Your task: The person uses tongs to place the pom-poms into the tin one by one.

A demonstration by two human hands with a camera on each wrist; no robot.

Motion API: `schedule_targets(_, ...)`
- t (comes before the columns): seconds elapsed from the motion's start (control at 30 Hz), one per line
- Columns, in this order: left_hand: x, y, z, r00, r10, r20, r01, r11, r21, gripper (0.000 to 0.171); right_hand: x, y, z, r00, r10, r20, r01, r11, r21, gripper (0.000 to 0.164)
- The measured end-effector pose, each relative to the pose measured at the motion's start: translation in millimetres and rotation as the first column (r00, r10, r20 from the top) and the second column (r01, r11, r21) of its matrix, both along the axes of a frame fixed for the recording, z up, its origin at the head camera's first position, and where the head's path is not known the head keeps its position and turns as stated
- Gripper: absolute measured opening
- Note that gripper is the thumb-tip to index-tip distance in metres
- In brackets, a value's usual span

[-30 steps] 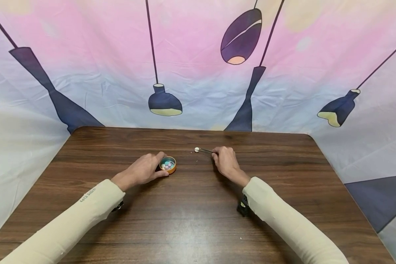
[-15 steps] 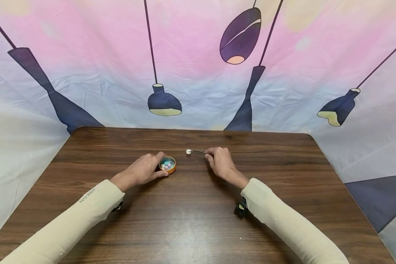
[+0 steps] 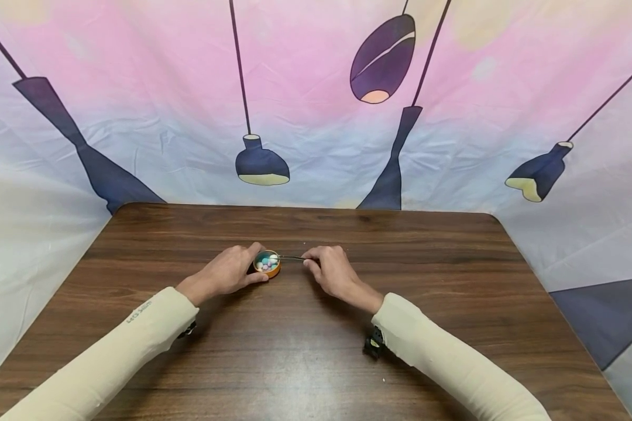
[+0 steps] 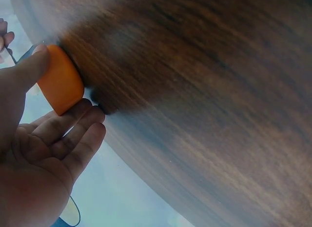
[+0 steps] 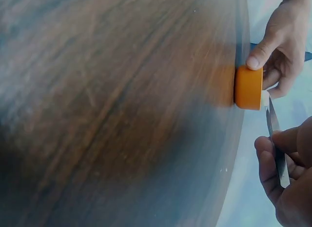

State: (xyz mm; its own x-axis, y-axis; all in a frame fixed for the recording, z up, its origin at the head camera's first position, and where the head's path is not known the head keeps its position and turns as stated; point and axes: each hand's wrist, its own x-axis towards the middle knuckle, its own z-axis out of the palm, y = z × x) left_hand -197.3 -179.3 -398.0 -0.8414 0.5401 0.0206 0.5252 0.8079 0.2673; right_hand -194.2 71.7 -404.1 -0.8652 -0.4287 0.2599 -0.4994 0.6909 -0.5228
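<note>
Near the middle of the table, my left hand (image 3: 226,270) grips a small round orange tin (image 3: 274,273) between thumb and fingers. The tin's smooth outer wall (image 4: 62,83) fills that grip in the left wrist view. Several pastel balls (image 3: 265,266) lie inside it. From the right, my right hand (image 3: 336,273) pinches a pair of metal tweezers (image 3: 292,258) pointing left. At their tips a white ball (image 3: 273,258) sits over the tin's opening; the right wrist view shows this ball (image 5: 264,97) right at the rim.
The brown wood-grain table (image 3: 295,351) has rounded far corners. Behind it hangs a cloth backdrop (image 3: 316,146) printed with lamps. Tiny white specks (image 3: 383,380) dot the tabletop.
My right hand has moved left and slightly nearer, carrying the white ball in the tweezers from the table right of the tin to over its opening. My left hand and the tin stay put.
</note>
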Motion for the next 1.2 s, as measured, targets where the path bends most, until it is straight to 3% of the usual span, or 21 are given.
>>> schedule_targets(0.43, 0.7, -0.6, -2.1, 1.0, -0.011, 0.001, 0.011, 1.0, 0.008, 0.05, -1.4, 5.4, -4.7, 1.0, -0.014, 0.013, 0.014, 1.0, -0.003, 0.019)
schedule_targets(0.7, 0.3, -0.5, -2.1, 1.0, -0.008, 0.006, 0.008, 1.0, 0.021, 0.05, -7.6, 10.6, -9.3, 0.996, -0.076, 0.048, 0.076, 0.997, -0.003, 0.019)
schedule_targets(0.93, -0.6, -0.8, -3.0, 1.0, -0.012, 0.003, 0.012, 0.999, 0.035, 0.049, -12.0, 9.5, -16.0, 0.99, -0.13, 0.047, 0.128, 0.991, 0.048, 0.016)
schedule_targets(1.2, -1.4, -1.8, -3.3, 1.0, -0.012, -0.001, 0.012, 0.999, 0.03, 0.049, -16.7, 3.2, -18.8, 0.991, -0.135, -0.022, 0.137, 0.979, 0.153, 0.013)
